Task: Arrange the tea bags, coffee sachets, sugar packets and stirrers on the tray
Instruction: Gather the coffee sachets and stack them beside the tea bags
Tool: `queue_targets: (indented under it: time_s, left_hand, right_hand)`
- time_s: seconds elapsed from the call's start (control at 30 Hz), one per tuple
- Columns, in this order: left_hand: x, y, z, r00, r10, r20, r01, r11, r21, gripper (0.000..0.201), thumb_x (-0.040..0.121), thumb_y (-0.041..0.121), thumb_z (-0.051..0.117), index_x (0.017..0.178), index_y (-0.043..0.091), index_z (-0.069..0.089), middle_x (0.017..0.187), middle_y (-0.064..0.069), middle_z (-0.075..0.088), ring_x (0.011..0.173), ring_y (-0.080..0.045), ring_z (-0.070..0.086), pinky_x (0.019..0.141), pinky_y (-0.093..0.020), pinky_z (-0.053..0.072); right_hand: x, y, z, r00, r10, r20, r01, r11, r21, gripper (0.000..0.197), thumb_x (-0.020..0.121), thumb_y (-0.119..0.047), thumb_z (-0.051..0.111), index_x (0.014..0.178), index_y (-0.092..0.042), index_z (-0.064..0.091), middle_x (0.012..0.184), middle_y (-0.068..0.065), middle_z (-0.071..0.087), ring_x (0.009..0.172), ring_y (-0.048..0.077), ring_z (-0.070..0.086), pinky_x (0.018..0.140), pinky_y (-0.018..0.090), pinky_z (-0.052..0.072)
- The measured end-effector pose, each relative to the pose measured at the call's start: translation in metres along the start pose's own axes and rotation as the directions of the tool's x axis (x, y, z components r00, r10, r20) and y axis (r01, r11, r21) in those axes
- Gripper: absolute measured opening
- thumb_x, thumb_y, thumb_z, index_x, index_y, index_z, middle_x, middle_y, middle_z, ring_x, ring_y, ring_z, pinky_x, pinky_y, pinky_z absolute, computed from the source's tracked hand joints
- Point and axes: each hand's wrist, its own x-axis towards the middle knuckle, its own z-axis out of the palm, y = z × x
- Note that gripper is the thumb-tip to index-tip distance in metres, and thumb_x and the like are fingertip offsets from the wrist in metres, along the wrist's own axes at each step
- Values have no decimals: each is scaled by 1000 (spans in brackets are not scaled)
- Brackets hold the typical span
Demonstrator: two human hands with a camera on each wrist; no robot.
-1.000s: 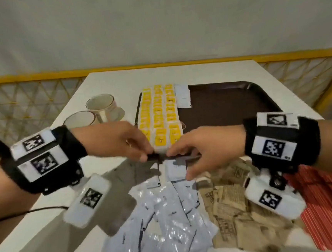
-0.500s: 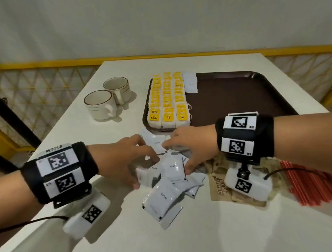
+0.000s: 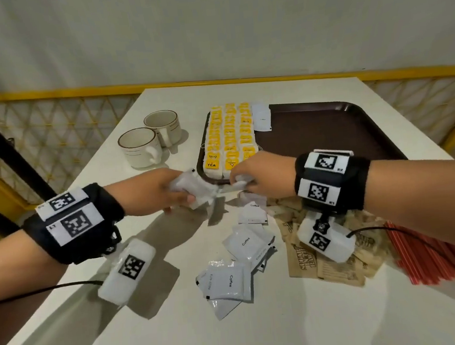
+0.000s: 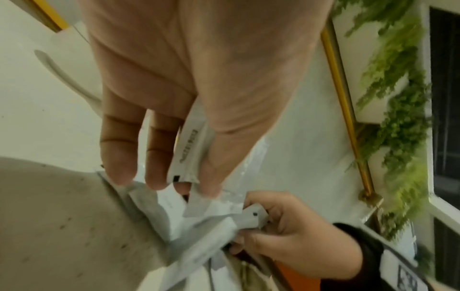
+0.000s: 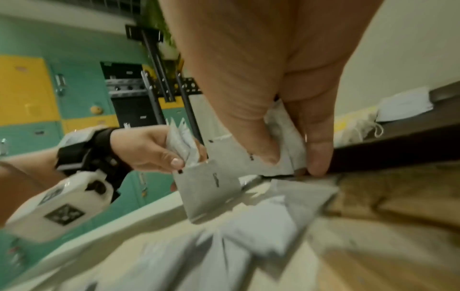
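White tabletop [image 3: 162, 323] now shows both hands lifted from the thinned pile, left hand [image 3: 151, 191] and right hand [image 3: 262, 179] fingers clamped on coffee sachets [image 3: 199, 188], bound, I judge, for the tray [image 3: 336, 135].

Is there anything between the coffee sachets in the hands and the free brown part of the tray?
Nothing visible blocks it. The left hand and right hand hold coffee sachets at the tray near edge; tea bags fill only its left side.

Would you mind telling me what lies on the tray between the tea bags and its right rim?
One white coffee sachet beside the tea bags; otherwise bare tray, per the head view.
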Motion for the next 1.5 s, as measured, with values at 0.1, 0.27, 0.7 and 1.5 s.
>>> queue_targets:
  time_s: [0.1,0.27,0.7,1.5]
  left_hand:
    - [-8,-5,-10,999,-50,-19,43,961,-274,26,83,24,71,98,3,65,91,-17,67,81,-25,63,71,-33,58]
    - [-21,1,-6,984,83,156,-13,915,-403,54,61,47,75,99,10,68,93,-13,68,86,-16,62,77,-24,53]
    - [16,48,60,915,189,357,-333,854,400,29,88,33,64,104,10,68,136,1,43,115,-16,45,99,-28,35]
    - [56,86,46,983,57,177,58,809,-585,31,83,22,68,114,16,65,106,-5,70,93,-16,66,77,-30,54]
  right_hand:
    - [-11,2,-13,997,-1,-73,7,997,73,32,94,-7,47,125,-8,57,120,11,62,106,27,56,86,32,40]
    - [-32,-7,-16,1000,-6,-3,6,994,114,19,96,-10,46,102,3,60,95,12,62,84,24,56,74,35,39]
    - [-47,4,-9,982,179,62,-184,978,101,23,94,-8,42,93,-7,65,87,3,64,81,19,58,70,27,44]
    - [-80,28,22,943,330,-31,60,-78,995,29,93,-4,50,120,1,58,114,20,67,97,27,68,80,37,59]
